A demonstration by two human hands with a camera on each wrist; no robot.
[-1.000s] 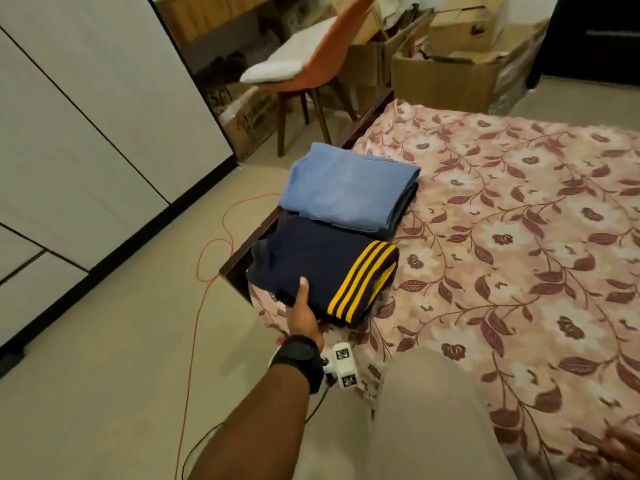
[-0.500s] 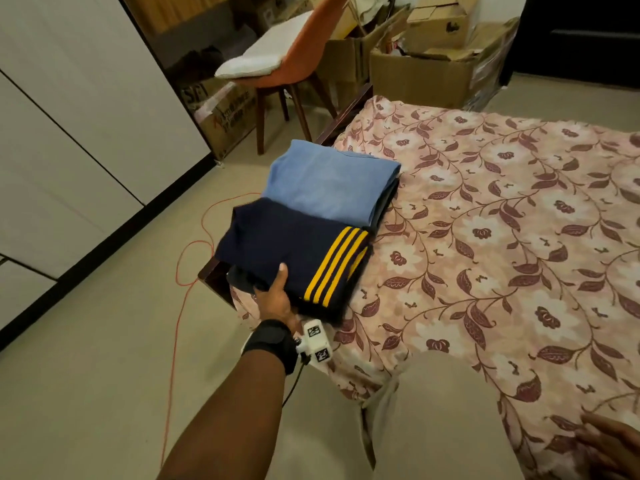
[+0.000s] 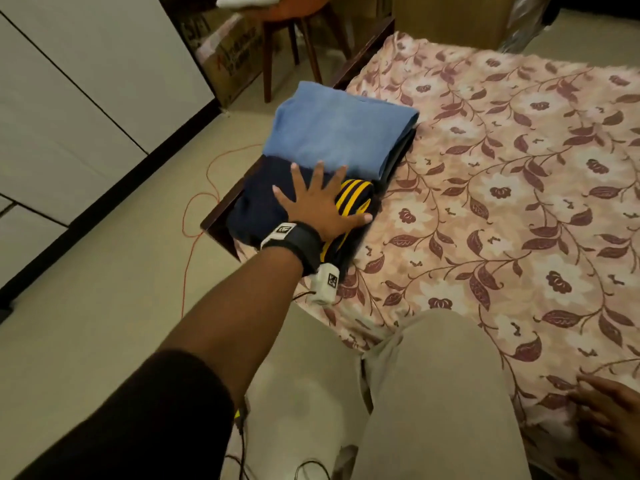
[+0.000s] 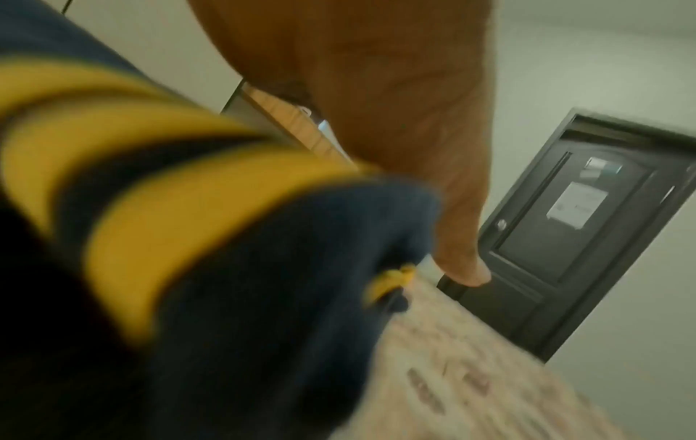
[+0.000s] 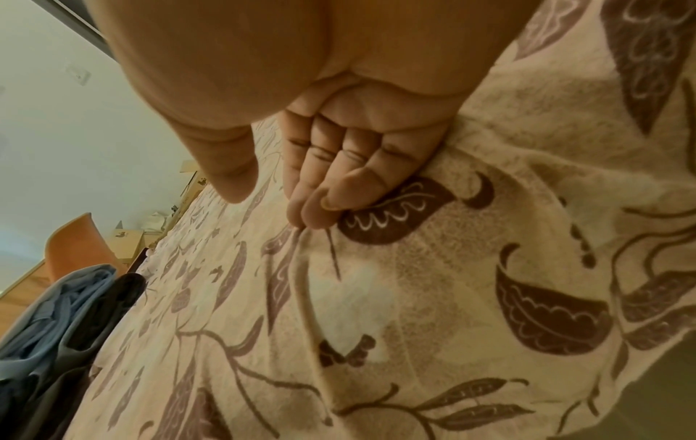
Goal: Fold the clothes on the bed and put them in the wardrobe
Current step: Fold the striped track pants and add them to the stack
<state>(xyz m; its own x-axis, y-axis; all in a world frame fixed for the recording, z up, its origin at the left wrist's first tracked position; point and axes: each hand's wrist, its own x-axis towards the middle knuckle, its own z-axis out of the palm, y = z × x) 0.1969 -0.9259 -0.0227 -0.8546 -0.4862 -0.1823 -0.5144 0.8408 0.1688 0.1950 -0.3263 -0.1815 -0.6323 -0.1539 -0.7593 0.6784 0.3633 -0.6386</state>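
A folded navy garment with yellow stripes (image 3: 256, 206) lies on the near left corner of the bed (image 3: 519, 174). My left hand (image 3: 318, 199) presses flat on top of it, fingers spread and straight. In the left wrist view the striped navy cloth (image 4: 188, 238) fills the frame under my thumb (image 4: 459, 238). A folded light blue garment (image 3: 339, 133) sits just beyond, its near edge meeting the navy one. My right hand (image 3: 602, 410) rests on the floral bedspread at the lower right, holding nothing; its fingertips (image 5: 320, 208) touch the sheet.
White wardrobe doors (image 3: 86, 81) stand to the left across a strip of floor. An orange cable (image 3: 194, 209) trails on the floor by the bed corner. An orange chair (image 3: 298, 29) and cardboard boxes (image 3: 228, 46) stand past the bed. My beige trouser leg (image 3: 415, 393) lies on the bed's near edge.
My left hand gripped the navy garment's near edge and lifted it toward the blue one. Now it lies flat on top, fingers spread. My head has tilted down and closer.
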